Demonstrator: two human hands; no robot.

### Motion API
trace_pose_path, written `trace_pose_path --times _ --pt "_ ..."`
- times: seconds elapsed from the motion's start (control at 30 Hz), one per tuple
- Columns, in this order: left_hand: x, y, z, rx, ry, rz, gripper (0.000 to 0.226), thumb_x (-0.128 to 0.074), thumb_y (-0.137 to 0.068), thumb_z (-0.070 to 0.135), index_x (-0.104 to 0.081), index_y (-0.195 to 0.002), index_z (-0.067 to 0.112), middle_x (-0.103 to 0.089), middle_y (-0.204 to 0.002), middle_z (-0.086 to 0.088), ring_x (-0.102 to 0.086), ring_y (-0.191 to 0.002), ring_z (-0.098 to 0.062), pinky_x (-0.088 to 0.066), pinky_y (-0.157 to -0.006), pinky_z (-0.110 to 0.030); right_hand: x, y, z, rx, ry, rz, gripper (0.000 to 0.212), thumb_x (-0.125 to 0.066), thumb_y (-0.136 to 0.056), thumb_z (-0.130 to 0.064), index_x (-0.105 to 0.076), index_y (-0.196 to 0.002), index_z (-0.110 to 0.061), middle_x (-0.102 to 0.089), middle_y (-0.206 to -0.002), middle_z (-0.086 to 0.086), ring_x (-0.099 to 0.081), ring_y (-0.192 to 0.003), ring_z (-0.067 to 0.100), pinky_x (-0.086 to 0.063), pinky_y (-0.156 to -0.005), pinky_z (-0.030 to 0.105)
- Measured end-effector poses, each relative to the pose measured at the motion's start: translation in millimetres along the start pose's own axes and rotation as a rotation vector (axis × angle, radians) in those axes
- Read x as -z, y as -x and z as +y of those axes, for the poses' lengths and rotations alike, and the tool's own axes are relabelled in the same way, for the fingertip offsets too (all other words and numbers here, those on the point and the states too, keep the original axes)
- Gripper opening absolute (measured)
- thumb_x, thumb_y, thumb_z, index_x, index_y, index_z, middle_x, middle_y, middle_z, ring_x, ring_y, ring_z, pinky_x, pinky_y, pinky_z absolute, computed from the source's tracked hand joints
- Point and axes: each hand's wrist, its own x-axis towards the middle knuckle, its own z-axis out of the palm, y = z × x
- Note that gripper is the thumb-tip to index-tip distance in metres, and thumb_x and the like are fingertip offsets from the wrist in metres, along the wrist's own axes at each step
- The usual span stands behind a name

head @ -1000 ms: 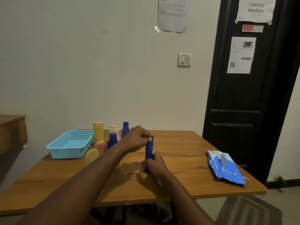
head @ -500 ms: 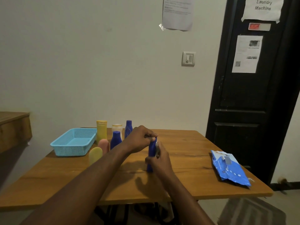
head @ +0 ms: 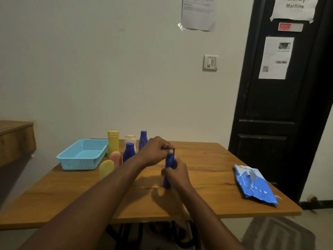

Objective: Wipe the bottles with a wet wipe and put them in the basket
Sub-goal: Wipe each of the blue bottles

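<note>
While upright, blue bottle (head: pixel 169 160): left fingers (head: pixel 166 148) atop, right fingers (head: pixel 178 165) midway

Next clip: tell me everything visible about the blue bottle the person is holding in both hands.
The dark blue bottle is slim and tall, smooth like plastic, and no label can be made out. It stands upright near the middle of the wooden table, its base seemingly resting on the top. The left hand grips its top and hides the cap. The right hand wraps its middle. Only a strip of the upper body and the base show.
</note>
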Motion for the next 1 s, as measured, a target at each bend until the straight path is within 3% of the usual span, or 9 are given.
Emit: trace_pose_path --times 0.1,0.2,0.3,0.43,0.63,0.73,0.8,0.9,1.0 --pt "1.2 -0.3 -1.2 -0.017 -0.001 -0.002 0.028 -0.064 -0.099 0.009 -0.074 -0.124 0.015 -0.073 -0.126 0.000 -0.065 -0.120 -0.014 -0.051 -0.102 -0.028 -4.6 2.2 -6.6 0.129 0.001 0.053 0.071 -0.071 -0.083 -0.002 -0.044 -0.145 -0.023 -0.054 -0.138 -0.002 -0.056 -0.123 0.019 -0.056 -0.095 0.032" --pt "1.9 0.3 -2.1 -0.035 -0.006 -0.004 0.027 -0.064 -0.099 0.011 -0.074 -0.124 0.016 -0.073 -0.126 0.000 -0.066 -0.119 -0.012 -0.051 -0.097 -0.021 -13.0 22.1 -4.3 0.183 0.111 0.044 0.098 -0.068 -0.085 -0.006 -0.011 -0.162 -0.027 -0.019 -0.166 -0.008 -0.026 -0.150 0.013 -0.039 -0.114 0.030" --pt "2.9 0.3 -2.6 -0.045 -0.021 -0.006 0.028 -0.066 -0.098 0.012 -0.073 -0.125 0.014 -0.073 -0.127 -0.001 -0.066 -0.119 -0.011 -0.046 -0.088 -0.009 -23.9 39.6 2.1 0.222 0.251 0.010 0.106 -0.066 -0.086 -0.007 0.006 -0.161 -0.029 0.010 -0.169 -0.012 -0.004 -0.155 0.009 -0.025 -0.105 0.010" --pt "6.5 -2.0 -2.1 -0.048 -0.062 -0.054 0.030 -0.065 -0.098 0.012 -0.071 -0.128 0.012 -0.071 -0.130 -0.003 -0.066 -0.118 -0.013 -0.045 -0.088 -0.010 -36.2 38.8 1.0 0.222 0.355 0.052 0.107 -0.065 -0.089 -0.014 0.014 -0.160 -0.028 0.024 -0.166 -0.010 0.010 -0.155 0.012 -0.020 -0.107 0.018" --pt "9.4 -4.9 -0.2 -0.064 -0.072 -0.074 0.029 -0.064 -0.099 0.011 -0.072 -0.127 0.011 -0.071 -0.129 -0.005 -0.068 -0.114 -0.013 -0.051 -0.092 -0.018 -42.7 28.1 -0.5 0.194 0.365 0.098 0.108 -0.067 -0.090 -0.019 0.015 -0.160 -0.024 0.021 -0.167 -0.007 0.006 -0.156 0.019 -0.023 -0.108 0.023" --pt "7.9 -3.0 -1.8 -0.065 -0.060 -0.071 0.028 -0.063 -0.100 0.011 -0.072 -0.126 0.013 -0.073 -0.127 -0.003 -0.069 -0.112 -0.013 -0.053 -0.094 -0.023 -38.5 15.7 2.0 0.164 0.307 0.109 0.113 -0.070 -0.085 -0.018 0.014 -0.160 -0.028 0.007 -0.168 -0.007 -0.009 -0.155 0.024 -0.034 -0.118 0.039" --pt "8.1 -2.1 -2.7 -0.051 -0.056 -0.070 0.028 -0.062 -0.100 0.010 -0.072 -0.126 0.014 -0.073 -0.126 -0.002 -0.069 -0.112 -0.014 -0.054 -0.097 -0.029 -31.6 2.8 -1.4 0.104 0.217 0.102 0.106 -0.073 -0.081 -0.014 -0.003 -0.160 -0.026 -0.015 -0.164 -0.003 -0.030 -0.147 0.025 -0.048 -0.109 0.044" --pt "7.5 -3.0 -2.1 -0.029 -0.067 -0.068 0.030 -0.063 -0.099 0.007 -0.071 -0.128 0.013 -0.072 -0.128 -0.003 -0.067 -0.116 -0.018 -0.054 -0.099 -0.033 -15.3 -13.9 -5.8 0.039 0.041 0.060 0.074 -0.073 -0.077 -0.003 -0.038 -0.137 -0.027 -0.051 -0.131 0.002 -0.056 -0.115 0.021 -0.057 -0.091 0.036" --pt "5.3 -2.9 -1.6 -0.023 -0.072 -0.062 0.032 -0.063 -0.099 0.006 -0.071 -0.128 0.013 -0.071 -0.129 -0.003 -0.066 -0.119 -0.019 -0.053 -0.101 -0.033 -0.9 -20.4 -5.4 -0.004 0.017 -0.059 0.063 -0.070 -0.078 0.006 -0.044 -0.126 -0.026 -0.055 -0.114 0.000 -0.059 -0.100 0.019 -0.056 -0.082 0.029"
